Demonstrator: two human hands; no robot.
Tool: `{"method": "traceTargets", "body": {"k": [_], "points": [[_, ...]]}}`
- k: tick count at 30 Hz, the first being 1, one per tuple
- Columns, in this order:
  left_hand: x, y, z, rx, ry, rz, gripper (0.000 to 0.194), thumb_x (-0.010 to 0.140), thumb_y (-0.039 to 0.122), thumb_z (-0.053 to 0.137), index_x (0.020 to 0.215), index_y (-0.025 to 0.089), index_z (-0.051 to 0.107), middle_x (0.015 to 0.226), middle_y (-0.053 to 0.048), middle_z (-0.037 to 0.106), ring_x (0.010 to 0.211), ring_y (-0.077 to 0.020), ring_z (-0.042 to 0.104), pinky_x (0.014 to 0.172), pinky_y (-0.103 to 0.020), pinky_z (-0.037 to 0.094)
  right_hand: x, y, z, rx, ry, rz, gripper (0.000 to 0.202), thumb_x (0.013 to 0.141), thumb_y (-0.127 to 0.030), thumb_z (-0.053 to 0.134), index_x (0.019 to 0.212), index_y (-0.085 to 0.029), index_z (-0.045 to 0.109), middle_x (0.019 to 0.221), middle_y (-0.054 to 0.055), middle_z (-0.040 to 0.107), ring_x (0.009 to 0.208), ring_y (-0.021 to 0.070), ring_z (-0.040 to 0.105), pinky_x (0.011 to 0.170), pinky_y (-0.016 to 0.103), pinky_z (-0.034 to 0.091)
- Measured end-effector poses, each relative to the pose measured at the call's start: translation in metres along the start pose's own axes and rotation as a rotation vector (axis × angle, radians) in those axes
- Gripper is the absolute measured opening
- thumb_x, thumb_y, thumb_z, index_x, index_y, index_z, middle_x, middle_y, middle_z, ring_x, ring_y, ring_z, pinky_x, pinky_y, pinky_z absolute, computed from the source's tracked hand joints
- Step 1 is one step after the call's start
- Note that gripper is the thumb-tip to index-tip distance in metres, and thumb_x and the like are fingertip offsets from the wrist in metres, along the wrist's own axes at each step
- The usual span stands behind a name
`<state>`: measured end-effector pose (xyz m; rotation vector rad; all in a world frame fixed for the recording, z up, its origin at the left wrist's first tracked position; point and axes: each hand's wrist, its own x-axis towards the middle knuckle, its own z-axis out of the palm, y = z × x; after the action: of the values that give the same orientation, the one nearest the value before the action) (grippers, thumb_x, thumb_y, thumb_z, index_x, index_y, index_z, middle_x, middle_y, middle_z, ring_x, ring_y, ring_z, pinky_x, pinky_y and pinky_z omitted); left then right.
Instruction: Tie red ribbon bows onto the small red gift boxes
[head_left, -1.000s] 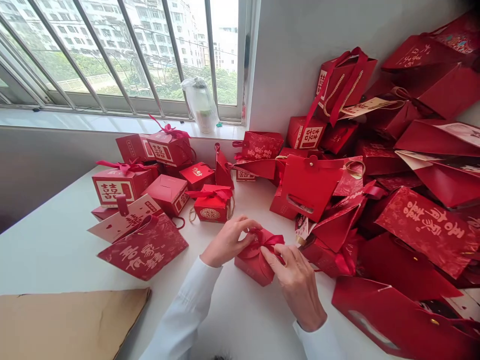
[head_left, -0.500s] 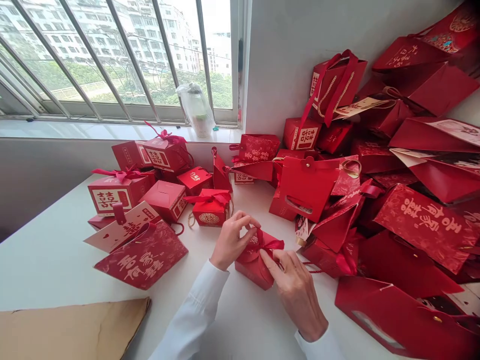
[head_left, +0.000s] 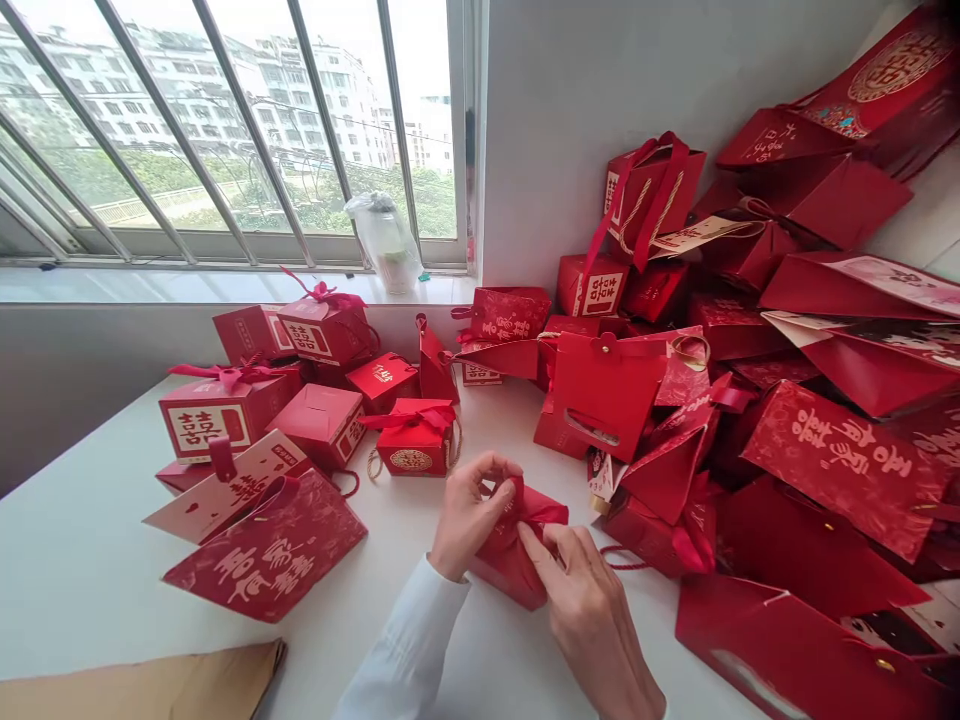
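A small red gift box (head_left: 511,572) stands on the white table in front of me, with a red ribbon (head_left: 546,511) tied across its top. My left hand (head_left: 471,510) is at the box's upper left, thumb and forefinger pinched on part of the ribbon. My right hand (head_left: 589,600) lies on the box's right side, its forefinger and thumb closed on the ribbon near the middle of the bow. The fingers hide much of the knot.
Many red boxes and bags (head_left: 840,450) are heaped along the right. Smaller red boxes (head_left: 319,420) stand at the left and back. Cardboard (head_left: 150,685) lies at the lower left. A plastic-wrapped cup (head_left: 388,245) sits on the sill.
The view has shifted, so the scene sits slightly lower. My left thumb and forefinger have closed together above the ribbon; my right hand stays at the bow.
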<state>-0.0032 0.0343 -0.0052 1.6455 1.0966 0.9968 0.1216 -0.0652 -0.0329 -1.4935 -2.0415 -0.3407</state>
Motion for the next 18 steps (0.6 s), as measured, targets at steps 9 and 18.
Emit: {"method": "traceTargets", "body": {"k": [9, 18], "points": [[-0.012, 0.006, -0.004, 0.403, 0.008, 0.165, 0.016, 0.083, 0.016, 0.043, 0.088, 0.020, 0.058, 0.088, -0.002, 0.060, 0.071, -0.0127, 0.056, 0.069, -0.025, 0.044, -0.001, -0.004, -0.001, -0.031, -0.031, 0.025, 0.046, 0.087, 0.000, 0.032, 0.123, -0.015, 0.055, 0.088, 0.010, 0.057, 0.076, 0.0196, 0.053, 0.063, 0.031, 0.049], [-0.013, -0.002, 0.006, 0.589, 0.173, 0.068, 0.018, 0.086, 0.023, 0.042, 0.075, 0.020, 0.055, 0.073, 0.000, 0.060, 0.063, -0.0132, 0.053, 0.063, -0.026, 0.039, 0.006, -0.007, -0.003, -0.076, -0.009, -0.028, 0.049, 0.082, 0.006, 0.028, 0.119, -0.009, 0.057, 0.085, 0.011, 0.058, 0.074, 0.0203, 0.053, 0.059, 0.032, 0.050]]}}
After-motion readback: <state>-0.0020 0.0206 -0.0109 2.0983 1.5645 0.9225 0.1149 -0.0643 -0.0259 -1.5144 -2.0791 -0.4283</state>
